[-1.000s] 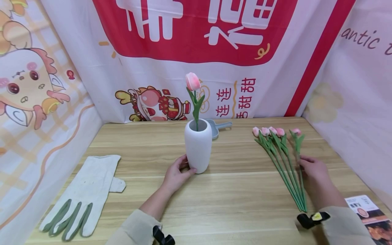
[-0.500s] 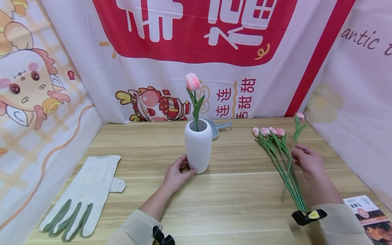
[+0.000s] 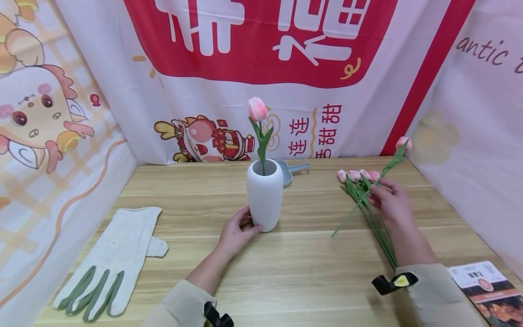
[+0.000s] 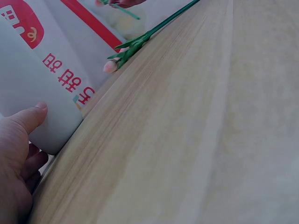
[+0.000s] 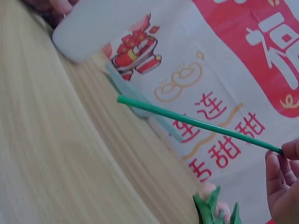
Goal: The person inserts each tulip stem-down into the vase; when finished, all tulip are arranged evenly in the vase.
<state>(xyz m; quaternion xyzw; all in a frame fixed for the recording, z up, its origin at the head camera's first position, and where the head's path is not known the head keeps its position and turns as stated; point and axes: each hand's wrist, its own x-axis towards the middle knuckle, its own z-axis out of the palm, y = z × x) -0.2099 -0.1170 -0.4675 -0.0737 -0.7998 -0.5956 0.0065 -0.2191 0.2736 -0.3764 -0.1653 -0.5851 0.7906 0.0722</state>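
Note:
A white vase (image 3: 264,200) stands upright on the wooden table with one pink tulip (image 3: 258,109) in it. My left hand (image 3: 236,234) holds the vase low down, its thumb on the near side, as the left wrist view also shows. My right hand (image 3: 393,204) pinches another pink tulip (image 3: 403,144) by its green stem (image 5: 201,123). That tulip is raised and tilted, bloom to the upper right and stem end toward the vase. Beneath it several pink tulips (image 3: 354,175) lie together on the table, partly covered by the right hand.
A grey-blue scoop-like thing with a handle (image 3: 300,167) lies behind the vase. At the left is a white and green work glove (image 3: 118,245). A printed card or packet (image 3: 484,284) lies at the right front. Printed cloth (image 3: 229,95) hangs behind and at both sides.
My right hand has lifted one tulip off the bunch and moved it up and leftward, its stem end swinging left. The left hand and the vase have stayed in place.

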